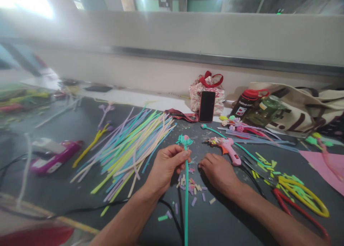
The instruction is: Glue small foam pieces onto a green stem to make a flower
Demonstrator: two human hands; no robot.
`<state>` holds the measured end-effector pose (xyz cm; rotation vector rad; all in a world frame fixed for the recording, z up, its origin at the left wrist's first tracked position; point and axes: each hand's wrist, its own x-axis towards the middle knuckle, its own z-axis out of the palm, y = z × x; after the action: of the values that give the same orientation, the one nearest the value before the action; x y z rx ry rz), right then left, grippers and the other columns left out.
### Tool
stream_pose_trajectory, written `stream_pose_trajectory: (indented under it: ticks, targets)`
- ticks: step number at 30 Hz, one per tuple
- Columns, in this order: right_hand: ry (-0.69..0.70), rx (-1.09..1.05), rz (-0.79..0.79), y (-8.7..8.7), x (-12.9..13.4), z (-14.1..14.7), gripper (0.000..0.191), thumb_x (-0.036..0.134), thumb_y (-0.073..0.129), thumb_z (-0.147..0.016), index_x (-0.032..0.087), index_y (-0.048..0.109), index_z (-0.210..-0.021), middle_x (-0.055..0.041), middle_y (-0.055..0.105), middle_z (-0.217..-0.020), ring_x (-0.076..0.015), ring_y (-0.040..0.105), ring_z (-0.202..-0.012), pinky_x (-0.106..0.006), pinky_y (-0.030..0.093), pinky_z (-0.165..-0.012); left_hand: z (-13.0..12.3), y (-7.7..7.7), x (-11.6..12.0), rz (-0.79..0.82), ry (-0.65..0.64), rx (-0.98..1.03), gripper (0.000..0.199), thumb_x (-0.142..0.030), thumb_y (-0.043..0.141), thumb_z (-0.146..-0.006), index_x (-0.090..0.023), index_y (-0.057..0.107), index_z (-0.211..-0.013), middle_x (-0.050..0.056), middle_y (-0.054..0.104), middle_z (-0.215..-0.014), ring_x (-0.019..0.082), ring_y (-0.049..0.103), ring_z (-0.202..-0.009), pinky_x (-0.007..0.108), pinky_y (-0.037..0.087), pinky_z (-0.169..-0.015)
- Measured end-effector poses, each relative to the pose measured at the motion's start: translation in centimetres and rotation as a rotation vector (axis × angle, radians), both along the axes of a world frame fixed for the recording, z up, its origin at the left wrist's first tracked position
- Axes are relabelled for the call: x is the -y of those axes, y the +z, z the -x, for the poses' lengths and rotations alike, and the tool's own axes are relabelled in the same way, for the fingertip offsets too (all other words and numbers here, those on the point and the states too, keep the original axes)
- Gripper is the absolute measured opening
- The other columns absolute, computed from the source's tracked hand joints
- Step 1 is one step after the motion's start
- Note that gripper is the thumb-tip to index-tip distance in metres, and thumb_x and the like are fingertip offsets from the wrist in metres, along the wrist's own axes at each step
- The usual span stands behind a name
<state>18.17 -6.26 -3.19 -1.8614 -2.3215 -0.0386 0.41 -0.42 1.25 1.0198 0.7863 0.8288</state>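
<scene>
My left hand [168,164] pinches a pipe-cleaner flower [186,188] by its teal stem, just below the head. The flower is upright, with looped teal petals around a pink centre, and its stem runs down past the lower edge of the view. To the right, my right hand [219,170] rests low over the table with its fingers curled in. Its fingertips are partly hidden, so anything between them does not show. Short cut pieces [193,185] in several colours lie scattered between and below my hands. A pink glue gun [228,149] lies just beyond my right hand.
Left of my hands spreads a bundle of pastel pipe cleaners [129,149]. A purple glue gun [57,158] lies farther left. On the right are yellow-handled scissors [303,194] and red-handled pliers [298,213]. A phone [206,106], bottles [244,103] and bags line the back.
</scene>
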Motion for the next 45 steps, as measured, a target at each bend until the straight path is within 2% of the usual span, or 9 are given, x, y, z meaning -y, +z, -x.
stream_pose_trajectory:
  ticks: [9, 15, 21, 28, 31, 35, 40, 42, 45]
  targets:
    - [-0.080, -0.352, 0.177, 2.1, 1.2, -1.6, 0.015, 0.022, 0.045, -0.085, 0.018, 0.058, -0.079, -0.0012, 0.061, -0.075, -0.0136, 0.057, -0.068, -0.023, 0.040, -0.061, 0.2, 0.4, 0.0, 0.005, -0.019, 0.034, 0.020, -0.030, 0.067, -0.068, -0.015, 0.056, -0.062, -0.002, 0.060, -0.057, 0.001, 0.043, -0.040, 0.012, 0.030, -0.038]
    - [-0.163, -0.537, 0.248, 3.1, 2.2, -1.2, 0.014, 0.024, 0.046, -0.081, 0.018, 0.057, -0.075, 0.0000, 0.062, -0.069, -0.0136, 0.056, -0.062, -0.023, 0.041, -0.055, 0.2, 0.3, 0.0, 0.004, -0.012, 0.034, 0.020, -0.029, 0.068, -0.067, -0.015, 0.056, -0.062, -0.002, 0.060, -0.057, 0.002, 0.043, -0.041, 0.012, 0.029, -0.037]
    - [-0.186, -0.971, 0.372, 3.2, 2.5, -0.4, 0.018, 0.024, 0.049, -0.078, 0.018, 0.061, -0.090, -0.0016, 0.062, -0.080, -0.0149, 0.055, -0.071, -0.025, 0.040, -0.063, 0.2, 0.1, -0.2, -0.018, 0.009, 0.025, 0.021, -0.030, 0.068, -0.067, -0.014, 0.056, -0.062, -0.002, 0.059, -0.057, 0.001, 0.042, -0.041, 0.012, 0.029, -0.038]
    - [-0.211, -1.195, 0.504, 6.0, 3.5, -1.2, 0.009, 0.025, 0.051, -0.079, 0.018, 0.057, -0.075, 0.0043, 0.048, -0.062, -0.0095, 0.045, -0.056, -0.021, 0.035, -0.055, 0.3, 0.4, -0.3, -0.022, -0.007, 0.029, 0.020, -0.030, 0.066, -0.069, -0.014, 0.055, -0.061, -0.003, 0.059, -0.057, 0.001, 0.042, -0.042, 0.012, 0.029, -0.038]
    - [-0.060, -1.104, 0.575, 6.6, 3.8, -1.0, 0.012, 0.024, 0.051, -0.080, 0.018, 0.061, -0.078, 0.0017, 0.053, -0.068, -0.0103, 0.048, -0.059, -0.021, 0.037, -0.055, 0.4, 0.5, -0.3, -0.019, -0.003, 0.035, 0.020, -0.030, 0.066, -0.069, -0.015, 0.056, -0.062, -0.003, 0.059, -0.058, 0.001, 0.042, -0.042, 0.012, 0.030, -0.038]
    - [0.215, -0.641, 0.507, 6.3, 2.9, 0.1, 0.024, 0.015, 0.045, -0.084, 0.021, 0.061, -0.100, -0.0022, 0.060, -0.082, -0.0146, 0.055, -0.076, -0.024, 0.039, -0.067, 0.4, 0.5, -0.4, -0.030, 0.023, 0.036, 0.020, -0.031, 0.066, -0.069, -0.014, 0.056, -0.062, -0.002, 0.059, -0.058, 0.001, 0.042, -0.042, 0.012, 0.029, -0.038]
    - [0.107, -0.255, 0.238, 3.6, 0.3, 1.8, 0.026, 0.010, 0.040, -0.085, 0.018, 0.059, -0.101, -0.0063, 0.058, -0.088, -0.0149, 0.054, -0.075, -0.023, 0.038, -0.064, 0.3, 0.2, -0.5, -0.038, 0.034, 0.011, 0.021, -0.031, 0.067, -0.068, -0.014, 0.056, -0.063, -0.002, 0.057, -0.057, 0.002, 0.042, -0.042, 0.012, 0.029, -0.038]
    - [0.080, -0.206, 0.208, 2.6, -0.2, 2.6, 0.025, 0.009, 0.044, -0.080, 0.016, 0.059, -0.099, -0.0086, 0.057, -0.089, -0.0173, 0.052, -0.076, -0.025, 0.037, -0.063, 0.3, 0.2, -0.6, -0.029, 0.040, 0.009, 0.021, -0.031, 0.067, -0.068, -0.014, 0.056, -0.063, -0.003, 0.056, -0.056, 0.002, 0.042, -0.042, 0.013, 0.029, -0.038]
    - [0.147, -0.200, 0.228, 2.2, 0.1, 3.6, 0.016, 0.010, 0.050, -0.075, 0.017, 0.061, -0.084, -0.0053, 0.057, -0.081, -0.0152, 0.051, -0.068, -0.023, 0.035, -0.056, 0.3, 0.3, -0.6, -0.021, 0.052, 0.007, 0.020, -0.030, 0.067, -0.067, -0.014, 0.056, -0.062, -0.003, 0.056, -0.057, 0.002, 0.042, -0.043, 0.013, 0.029, -0.038]
